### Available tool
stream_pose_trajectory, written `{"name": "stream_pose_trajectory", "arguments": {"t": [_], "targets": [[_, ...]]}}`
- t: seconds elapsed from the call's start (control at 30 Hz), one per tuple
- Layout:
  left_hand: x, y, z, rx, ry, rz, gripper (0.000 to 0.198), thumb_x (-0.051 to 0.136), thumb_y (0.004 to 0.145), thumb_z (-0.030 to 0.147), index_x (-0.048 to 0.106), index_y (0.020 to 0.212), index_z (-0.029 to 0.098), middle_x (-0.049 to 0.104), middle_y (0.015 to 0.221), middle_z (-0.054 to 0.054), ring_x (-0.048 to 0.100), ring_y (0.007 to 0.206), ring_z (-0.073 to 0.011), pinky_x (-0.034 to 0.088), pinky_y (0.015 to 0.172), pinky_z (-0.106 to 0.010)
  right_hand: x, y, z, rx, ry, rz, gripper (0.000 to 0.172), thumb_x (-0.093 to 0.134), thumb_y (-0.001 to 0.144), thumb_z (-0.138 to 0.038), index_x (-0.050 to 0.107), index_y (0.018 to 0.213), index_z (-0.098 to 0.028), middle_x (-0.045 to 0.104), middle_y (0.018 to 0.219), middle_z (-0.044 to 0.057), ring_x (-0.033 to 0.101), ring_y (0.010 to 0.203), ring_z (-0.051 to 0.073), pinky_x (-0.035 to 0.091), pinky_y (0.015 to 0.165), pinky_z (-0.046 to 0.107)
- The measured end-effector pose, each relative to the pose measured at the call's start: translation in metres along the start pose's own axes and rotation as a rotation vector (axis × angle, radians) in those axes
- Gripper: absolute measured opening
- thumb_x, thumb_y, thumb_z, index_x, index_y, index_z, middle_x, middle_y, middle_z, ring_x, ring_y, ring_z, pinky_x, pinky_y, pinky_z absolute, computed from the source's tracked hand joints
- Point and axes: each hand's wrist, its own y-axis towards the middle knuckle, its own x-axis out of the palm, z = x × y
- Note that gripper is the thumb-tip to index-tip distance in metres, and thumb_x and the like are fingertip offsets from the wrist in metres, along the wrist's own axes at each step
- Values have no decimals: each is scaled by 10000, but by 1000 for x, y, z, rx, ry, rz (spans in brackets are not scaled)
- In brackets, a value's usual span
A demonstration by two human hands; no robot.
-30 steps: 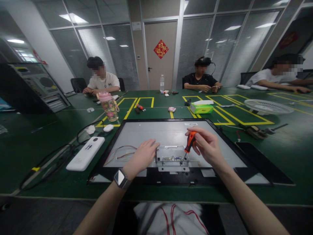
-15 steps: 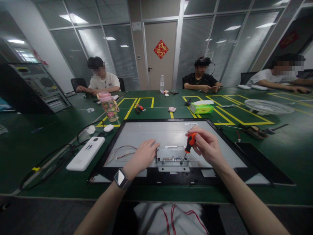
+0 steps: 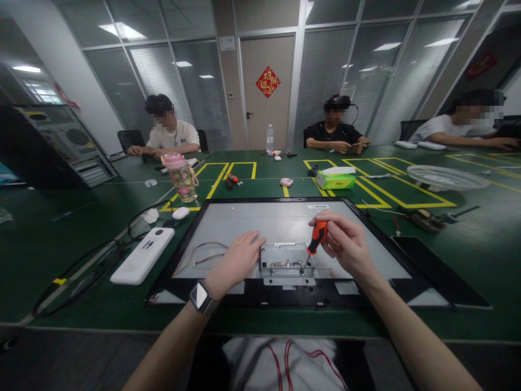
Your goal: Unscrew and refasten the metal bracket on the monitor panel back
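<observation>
My right hand (image 3: 344, 241) grips an orange and black screwdriver (image 3: 317, 237), held at a slant. Its tip meets the port edge of a metal bracket (image 3: 285, 252) with connectors along the front. Flat and with fingers stretched out, my left hand (image 3: 240, 258) lies at the bracket's left side, fingertips touching it. Beneath both sits a monitor panel (image 3: 244, 217), back up, with a grey metal rear and a black frame. Thin wires (image 3: 203, 245) run across the panel left of my left hand. Whether a screw is under the tip is too small to tell.
Left of the panel lie a white power bank (image 3: 143, 255), a black cable (image 3: 81, 288) and a pink-lidded bottle (image 3: 181, 178). A dark flat panel (image 3: 439, 269) lies to the right. Behind are a green tissue pack (image 3: 336, 178) and a white fan guard (image 3: 448, 177). Several people sit across the table.
The screwdriver's handle has shifted very slightly in my right hand, its tip at the same spot. My left hand has not moved.
</observation>
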Motion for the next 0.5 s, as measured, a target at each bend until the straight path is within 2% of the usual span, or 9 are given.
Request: {"name": "stream_pose_trajectory", "arguments": {"t": [0.13, 0.23, 0.43, 0.5], "targets": [[-1, 0, 1, -10, 8, -8, 394, 396, 934, 125, 525, 1305, 156, 508, 1398, -143, 477, 1291, -237, 355, 1102, -402, 1, 1, -2, -21, 20, -35, 142, 605, 895, -302, 732, 933, -249, 564, 993, 43, 404, 436, 16, 323, 331, 170], [-1, 0, 1, -9, 17, 1, 395, 402, 935, 128, 519, 1310, 172, 507, 1404, -128, 482, 1288, -225, 358, 1102, -397, 0, 1, 0, -24, -15, -26, 90, 687, 830, -280, 730, 906, -257, 523, 943, 18, 442, 457, 29, 311, 322, 166], [1, 0, 0, -7, 6, 1, 407, 403, 927, 120, 518, 1314, 169, 504, 1406, -131, 474, 1294, -235, 362, 1100, -408, 0, 0, 0, 46, -25, -12, 203, 588, 901, -340, 696, 1041, -241, 652, 917, 57, 422, 427, 53, 340, 316, 179], [1, 0, 0, -10, -5, 7, 403, 399, 932, 129, 517, 1314, 177, 507, 1404, -129, 477, 1292, -231, 366, 1098, -413, 0, 0, -1, 38, -2, -16, 202, 564, 916, -338, 705, 1025, -243, 651, 952, 65, 409, 425, 46, 349, 324, 182]]}}
